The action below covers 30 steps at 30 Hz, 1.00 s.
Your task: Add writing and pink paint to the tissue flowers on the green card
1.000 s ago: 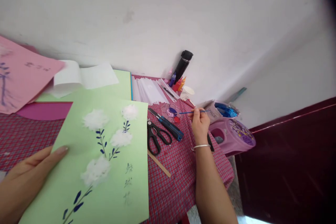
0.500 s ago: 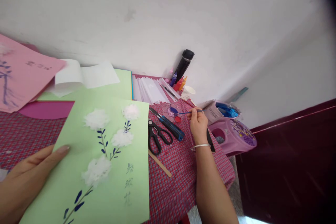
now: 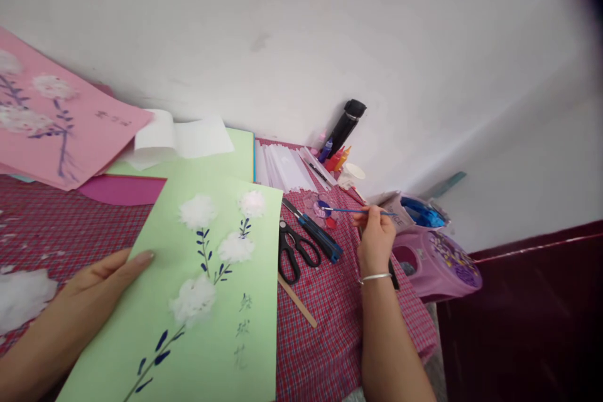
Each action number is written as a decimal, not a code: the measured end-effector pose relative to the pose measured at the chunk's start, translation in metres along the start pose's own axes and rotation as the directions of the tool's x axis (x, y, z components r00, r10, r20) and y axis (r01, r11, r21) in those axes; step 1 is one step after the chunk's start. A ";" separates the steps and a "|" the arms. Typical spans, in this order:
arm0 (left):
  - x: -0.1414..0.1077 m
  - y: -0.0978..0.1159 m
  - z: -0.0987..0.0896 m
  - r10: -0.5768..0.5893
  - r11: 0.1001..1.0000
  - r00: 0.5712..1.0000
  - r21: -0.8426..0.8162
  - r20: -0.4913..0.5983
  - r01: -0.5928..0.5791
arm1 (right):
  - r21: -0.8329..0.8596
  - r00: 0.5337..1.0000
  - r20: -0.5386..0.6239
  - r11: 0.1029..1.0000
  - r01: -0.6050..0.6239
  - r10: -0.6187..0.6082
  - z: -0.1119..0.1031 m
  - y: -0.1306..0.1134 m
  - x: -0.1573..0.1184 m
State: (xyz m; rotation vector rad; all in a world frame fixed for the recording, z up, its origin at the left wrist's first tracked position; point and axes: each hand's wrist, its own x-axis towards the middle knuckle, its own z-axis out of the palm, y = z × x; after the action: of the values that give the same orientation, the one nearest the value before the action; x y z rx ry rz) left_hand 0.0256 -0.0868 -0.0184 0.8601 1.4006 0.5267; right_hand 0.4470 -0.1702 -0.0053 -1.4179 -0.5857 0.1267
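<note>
My left hand [image 3: 110,282] grips the left edge of a light green sheet of paper [image 3: 226,352], thumb on top. White fluffy flowers [image 3: 193,299] are stuck on it, with painted dark blue leaves and handwritten characters. In my right hand [image 3: 377,239], a thin blue paintbrush [image 3: 348,210] is pinched between the fingers. Its tip is at the dark blue paint in a small clear palette [image 3: 313,204], which also holds pink and red paint. Between the sheet and my right hand lie black-handled scissors [image 3: 298,251], a blue utility knife [image 3: 318,235] and a wooden stick [image 3: 298,301].
Behind the palette stand paint bottles [image 3: 336,157] and a black flask [image 3: 348,122] by the wall. White strips [image 3: 287,166] lie nearby. A pink flower picture [image 3: 94,138] and white cotton [image 3: 23,298] are on the left. A pink stool [image 3: 438,264] stands right of the table.
The view has shifted left, so more of the pink picture and the cotton shows. The brush tip has moved onto the dark blue paint. Both hands keep their hold.
</note>
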 end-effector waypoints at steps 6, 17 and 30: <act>-0.008 0.006 0.007 0.021 0.999 0.998 -0.045 0.055 -0.018 | 0.270 0.977 0.098 0.940 -0.209 0.190 0.008 -0.009 -0.012; -0.020 0.014 0.010 0.097 0.990 0.987 -0.110 0.125 -0.084 | 0.348 0.799 0.488 0.761 -0.548 0.352 0.049 -0.023 -0.064; -0.023 0.014 0.010 0.129 0.987 0.981 -0.116 0.143 -0.113 | 0.281 0.778 0.584 0.841 -0.463 0.233 0.054 -0.017 -0.071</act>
State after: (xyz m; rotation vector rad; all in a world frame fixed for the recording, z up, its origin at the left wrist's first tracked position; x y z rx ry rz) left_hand 0.0346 -0.0983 0.0067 0.8829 1.1778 0.6123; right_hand 0.3575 -0.1549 -0.0084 -1.0493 -0.6819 0.9316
